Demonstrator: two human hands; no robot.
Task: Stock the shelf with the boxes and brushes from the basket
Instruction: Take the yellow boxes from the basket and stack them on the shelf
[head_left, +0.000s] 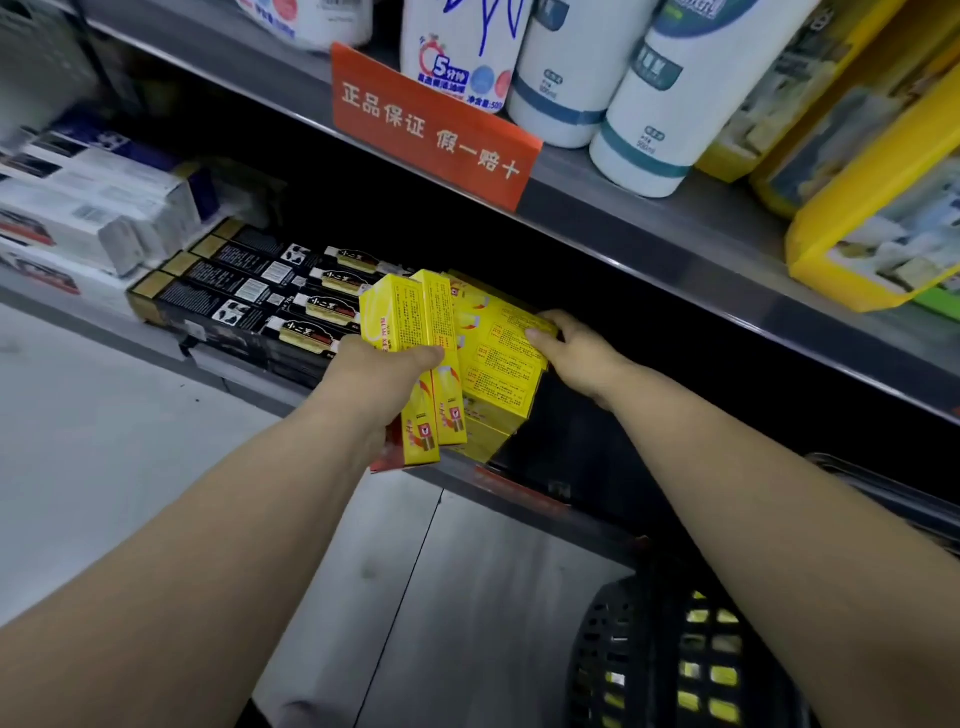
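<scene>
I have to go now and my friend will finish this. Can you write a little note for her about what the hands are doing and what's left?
Left hand: gripping two narrow yellow boxes, upright at the shelf edge.
Right hand: resting on the flat yellow boxes lying on the shelf, steadying them.
Done: some yellow boxes are on the shelf, right of the black boxes.
Left: set down the two held boxes, then empty the basket; yellow shows through its holes. No brushes in sight.
</scene>
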